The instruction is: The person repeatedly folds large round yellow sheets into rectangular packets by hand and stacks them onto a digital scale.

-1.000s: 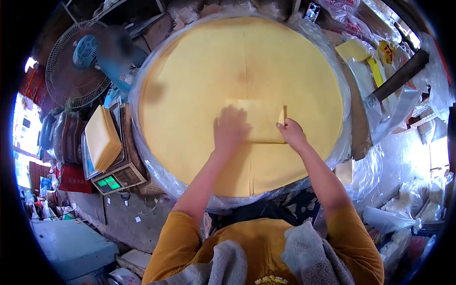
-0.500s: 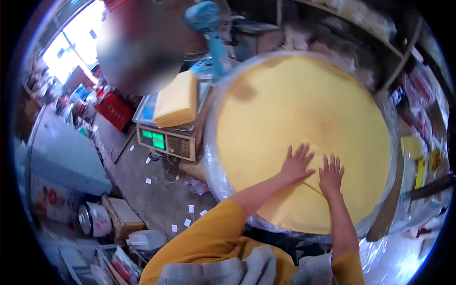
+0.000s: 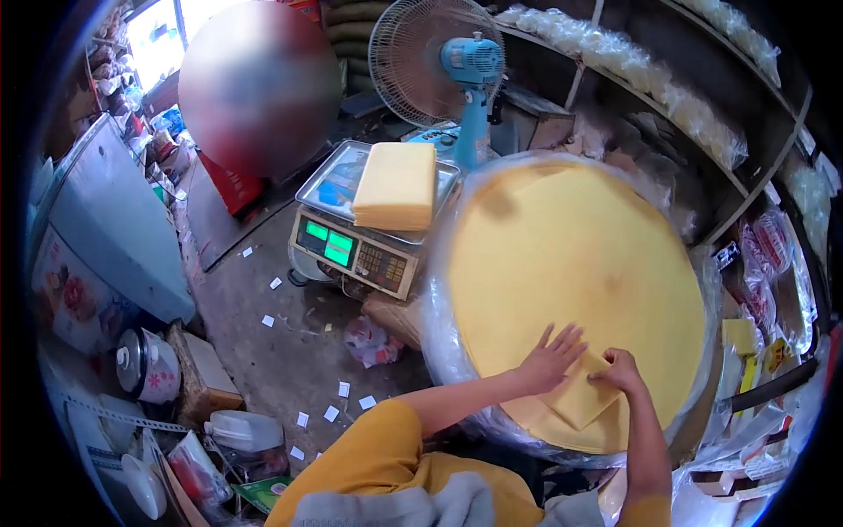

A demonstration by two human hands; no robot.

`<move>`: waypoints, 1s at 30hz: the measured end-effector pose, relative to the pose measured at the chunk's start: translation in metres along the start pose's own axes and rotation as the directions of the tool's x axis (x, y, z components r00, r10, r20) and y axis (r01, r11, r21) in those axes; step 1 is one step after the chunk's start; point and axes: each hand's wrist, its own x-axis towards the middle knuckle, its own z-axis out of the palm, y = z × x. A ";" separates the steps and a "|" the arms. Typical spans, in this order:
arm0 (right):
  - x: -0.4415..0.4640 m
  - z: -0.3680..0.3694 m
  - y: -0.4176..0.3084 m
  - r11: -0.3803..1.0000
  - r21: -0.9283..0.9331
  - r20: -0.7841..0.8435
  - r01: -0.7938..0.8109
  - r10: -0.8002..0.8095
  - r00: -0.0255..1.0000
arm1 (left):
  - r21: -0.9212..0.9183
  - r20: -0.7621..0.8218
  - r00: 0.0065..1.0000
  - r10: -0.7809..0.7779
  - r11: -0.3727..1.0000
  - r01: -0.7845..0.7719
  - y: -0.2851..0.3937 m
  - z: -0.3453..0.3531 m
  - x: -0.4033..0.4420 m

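A big round stack of thin yellow sheets (image 3: 562, 237) lies in front of me, wrapped around its rim in clear plastic. On its near part, a folded yellow sheet (image 3: 581, 397) forms a smaller angular packet. My left hand (image 3: 549, 362) rests open on the left side of the fold, fingers stretched out. At the packet's upper right edge, my right hand (image 3: 622, 372) is closed, thumb and fingers pinching the folded sheet. Part of the packet is hidden by my hands.
Beyond the stack's left side, a digital scale (image 3: 356, 255) carries a pile of folded yellow sheets (image 3: 395, 186). A blue fan (image 3: 471, 97) stands behind it. Plastic-filled shelves (image 3: 632, 75) line the back right. Small white paper pieces (image 3: 343, 389) lie scattered on the floor. A rice cooker (image 3: 147, 364) stands at left.
Both hands have come nearer to me. My right hand has gone from fingers spread flat to pinching, and the sheet's near part is now folded into a packet. The view has shifted.
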 end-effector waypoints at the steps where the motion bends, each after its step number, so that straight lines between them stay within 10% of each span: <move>1: -0.005 -0.012 -0.025 0.990 -0.076 -0.049 0.116 -0.120 0.992 | 0.046 -0.175 0.982 0.071 0.997 -0.064 0.001 -0.019 0.002; 4: -0.020 -0.044 -0.108 0.923 -0.189 -0.049 0.334 -0.349 0.936 | 0.043 0.223 0.970 -0.092 0.995 0.085 -0.007 -0.063 0.019; 9: -0.024 -0.070 -0.179 0.645 -0.493 -0.269 0.584 -0.751 0.603 | -0.256 -0.244 0.963 -0.118 0.965 0.054 -0.051 -0.117 -0.003; 19: -0.013 -0.087 -0.246 0.474 -0.579 -0.243 0.663 -0.877 0.415 | -0.153 -0.271 0.946 -0.180 0.978 0.143 -0.080 -0.172 -0.031; 23: -0.021 -0.101 -0.266 0.499 -0.623 -0.370 0.603 -0.866 0.335 | -0.056 -0.703 0.711 -0.015 0.998 -0.034 -0.065 -0.221 -0.029; 26: -0.023 -0.100 -0.269 0.607 -0.635 -0.568 0.478 -0.786 0.243 | -0.156 -0.833 0.521 -0.189 0.982 0.107 -0.058 -0.209 -0.056; 27: -0.023 -0.094 -0.270 0.616 -0.649 -0.559 0.446 -0.784 0.270 | -0.459 -0.639 0.665 -0.386 0.886 0.073 -0.054 -0.197 -0.061; 28: -0.023 -0.083 -0.271 0.625 -0.661 -0.551 0.415 -0.780 0.296 | -0.858 -0.280 0.748 -0.602 0.507 0.086 -0.050 -0.188 -0.056; 30: -0.021 -0.054 -0.273 0.615 -0.685 -0.503 0.391 -0.787 0.357 | -0.994 -0.109 0.756 -0.646 0.047 -0.103 -0.059 -0.167 -0.044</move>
